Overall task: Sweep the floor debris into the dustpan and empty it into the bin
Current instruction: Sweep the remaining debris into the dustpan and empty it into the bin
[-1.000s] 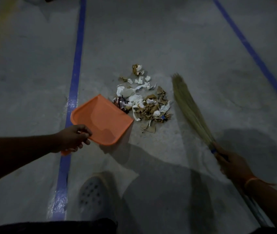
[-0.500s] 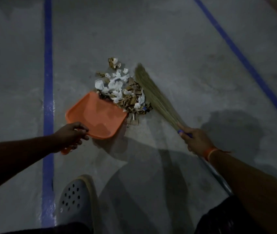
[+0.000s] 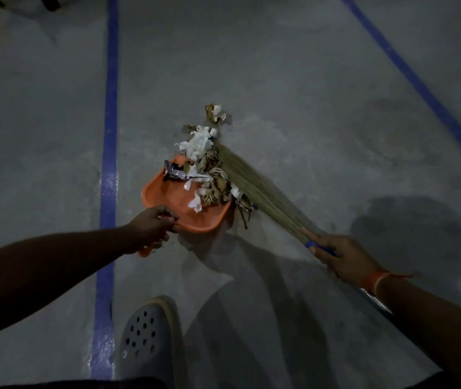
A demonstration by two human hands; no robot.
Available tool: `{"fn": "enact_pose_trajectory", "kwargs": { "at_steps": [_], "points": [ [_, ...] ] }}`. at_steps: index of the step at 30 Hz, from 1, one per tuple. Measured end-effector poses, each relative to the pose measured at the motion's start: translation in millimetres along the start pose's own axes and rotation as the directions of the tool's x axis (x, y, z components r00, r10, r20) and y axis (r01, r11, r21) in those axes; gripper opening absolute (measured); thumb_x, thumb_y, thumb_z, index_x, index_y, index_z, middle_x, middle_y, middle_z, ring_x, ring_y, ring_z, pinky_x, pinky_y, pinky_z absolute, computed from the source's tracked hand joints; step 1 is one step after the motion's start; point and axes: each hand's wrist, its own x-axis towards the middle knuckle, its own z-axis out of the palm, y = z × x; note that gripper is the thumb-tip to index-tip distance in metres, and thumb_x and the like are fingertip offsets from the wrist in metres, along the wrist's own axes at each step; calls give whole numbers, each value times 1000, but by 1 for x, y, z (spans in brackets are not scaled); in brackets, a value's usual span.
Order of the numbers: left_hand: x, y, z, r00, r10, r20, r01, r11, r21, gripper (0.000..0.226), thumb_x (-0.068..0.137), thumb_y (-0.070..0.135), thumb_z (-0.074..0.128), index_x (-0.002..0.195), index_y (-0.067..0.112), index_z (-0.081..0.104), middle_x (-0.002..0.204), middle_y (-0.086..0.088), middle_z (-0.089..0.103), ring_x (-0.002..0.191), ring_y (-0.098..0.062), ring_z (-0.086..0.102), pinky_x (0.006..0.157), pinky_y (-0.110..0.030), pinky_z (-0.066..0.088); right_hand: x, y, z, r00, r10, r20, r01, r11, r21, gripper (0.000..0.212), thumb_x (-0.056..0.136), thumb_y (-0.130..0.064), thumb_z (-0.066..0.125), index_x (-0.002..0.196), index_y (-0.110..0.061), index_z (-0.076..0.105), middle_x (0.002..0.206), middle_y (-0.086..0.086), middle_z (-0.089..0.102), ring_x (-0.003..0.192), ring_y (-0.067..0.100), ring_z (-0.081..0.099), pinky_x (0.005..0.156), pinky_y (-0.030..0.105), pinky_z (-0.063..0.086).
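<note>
On grey concrete, left hand [image 3: 150,227] gripping orange plastic dustpan [image 3: 178,204], right hand [image 3: 341,255] gripping straw broom [image 3: 254,185], crumpled debris [image 3: 207,169].

The orange dustpan [image 3: 167,200] sits on the floor. Paper and leaf debris [image 3: 205,169] lies half inside it. The straw broom [image 3: 254,186] touches the pile's right side.

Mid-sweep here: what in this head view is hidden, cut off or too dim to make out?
- Bin: nowhere identifiable in the head view; only dark shapes cut by the top left edge.
- Dustpan handle: mostly covered by the left hand.
- Broom handle: covered by the right hand and forearm.
- Debris: small scraps unidentifiable in dim light; the dustpan's front lip is buried under it.
</note>
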Motion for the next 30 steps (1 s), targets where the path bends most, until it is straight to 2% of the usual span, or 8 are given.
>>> {"fn": "enact_pose_trajectory", "kwargs": {
  "at_steps": [4, 9, 13, 16, 19, 22, 26, 30],
  "points": [
    [5, 1, -3, 1000, -12, 16, 12, 1000, 2, 13, 106, 16, 51, 115, 10, 59, 98, -16, 70, 62, -19, 58, 48, -27, 42, -4, -1, 2, 1000, -24, 18, 25, 998, -54, 41, 95, -29, 59, 132, -46, 51, 74, -9, 71, 48, 3, 56, 50, 17, 48],
    [11, 7, -15, 999, -16, 31, 15, 999, 30, 14, 106, 15, 50, 114, 12, 61, 97, -15, 72, 65, -19, 59, 51, -29, 44, -10, -4, -1, 991, -103, 80, 118, 969, -217, 46, 95, -32, 58, 138, -44, 44, 118, -23, 63, 84, -25, 53, 78, -1, 39],
    [13, 7, -20, 999, -25, 46, 23, 999, 45, 15, 106, 16, 51, 115, 15, 63, 103, -16, 71, 70, -20, 61, 52, -30, 47, -13, -8, -1, 989, -89, 114, 117, 958, -262, 49, 95, -26, 59, 138, -44, 42, 83, -54, 51, 72, -29, 49, 71, -1, 36],
    [14, 7, -21, 999, -18, 50, 15, 999, 45, 15, 105, 16, 53, 116, 14, 63, 103, -17, 71, 70, -20, 61, 53, -31, 47, -12, -12, -3, 985, -132, 113, 161, 936, -313, 50, 95, -25, 60, 139, -41, 40, 80, -63, 42, 74, -30, 49, 71, -2, 35],
    [16, 5, -24, 999, -5, 50, 4, 1000, 26, 15, 105, 15, 53, 118, 12, 62, 103, -17, 71, 68, -20, 61, 51, -31, 47, -13, -7, -2, 976, -200, 86, 217, 924, -315, 45, 94, -42, 56, 138, -37, 48, 91, -56, 51, 84, -27, 54, 75, 5, 44],
    [16, 4, -23, 999, 17, 33, -17, 1000, 3, 15, 106, 15, 52, 118, 11, 60, 104, -18, 71, 68, -19, 61, 52, -30, 47, -15, -6, -3, 968, -246, 41, 247, 927, -282, 60, 88, -70, 38, 133, -35, 56, 114, -22, 68, 94, -17, 60, 83, 15, 51],
    [15, 6, -19, 998, 67, 10, -67, 998, -18, 16, 106, 13, 50, 118, 8, 60, 103, -18, 70, 68, -19, 60, 51, -29, 47, -22, -8, -8, 962, -261, 84, 272, 867, -417, 53, 91, -68, 30, 141, -53, 34, 107, -16, 70, 82, -2, 60, 75, 14, 46],
    [13, 10, -20, 995, 95, 3, -95, 995, -14, 15, 106, 13, 51, 116, 9, 61, 104, -19, 71, 70, -20, 61, 52, -29, 48, -31, -15, -13, 971, -228, 71, 236, 874, -424, 47, 95, -50, 45, 135, -67, 26, 106, -29, 58, 86, -16, 55, 72, 3, 41]
  ]
}}
